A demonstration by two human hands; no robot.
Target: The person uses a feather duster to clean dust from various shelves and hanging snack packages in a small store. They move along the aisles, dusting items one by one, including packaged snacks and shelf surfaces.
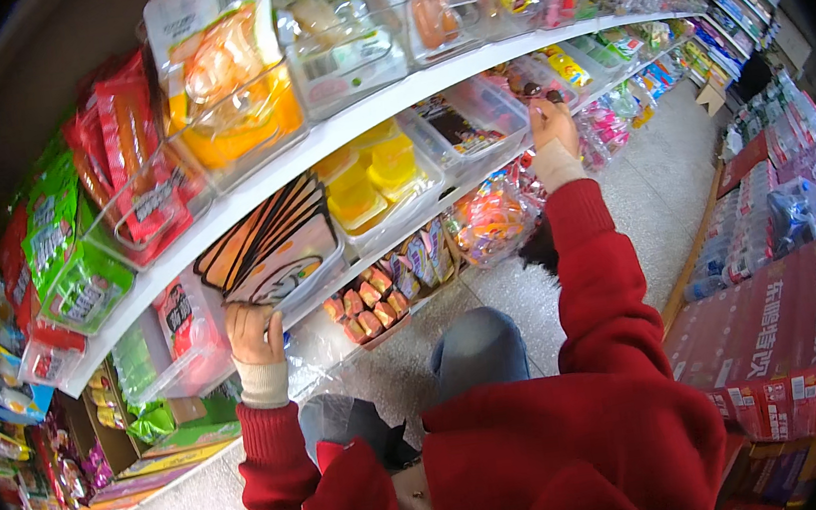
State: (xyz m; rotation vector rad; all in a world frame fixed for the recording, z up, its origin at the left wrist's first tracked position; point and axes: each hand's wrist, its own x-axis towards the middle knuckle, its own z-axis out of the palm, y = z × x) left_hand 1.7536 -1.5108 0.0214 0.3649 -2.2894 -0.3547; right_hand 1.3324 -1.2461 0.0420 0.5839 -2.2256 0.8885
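Note:
My left hand [256, 334] is at the shelf's front edge, fingers curled by the corner of a clear plastic bin. That bin holds fanned flat packets [279, 251] printed with a cartoon face. Whether the fingers grip the bin or a packet is hidden. My right hand [553, 123] reaches farther along the same shelf, by the front end of a clear bin [489, 106] with dark packets in it. Small dark round shapes show at its fingertips, too small to identify. Between my hands stands a bin of yellow jelly cups [377, 179].
Above runs a white shelf [334, 139] of bins with packaged snacks. Below sit a box of small wrapped sweets [369, 308] and a bag of orange-wrapped candy [498, 214]. Red cartons [770, 319] and shrink-wrapped bottles [737, 225] line the right. My knee [480, 345] is under the shelf front.

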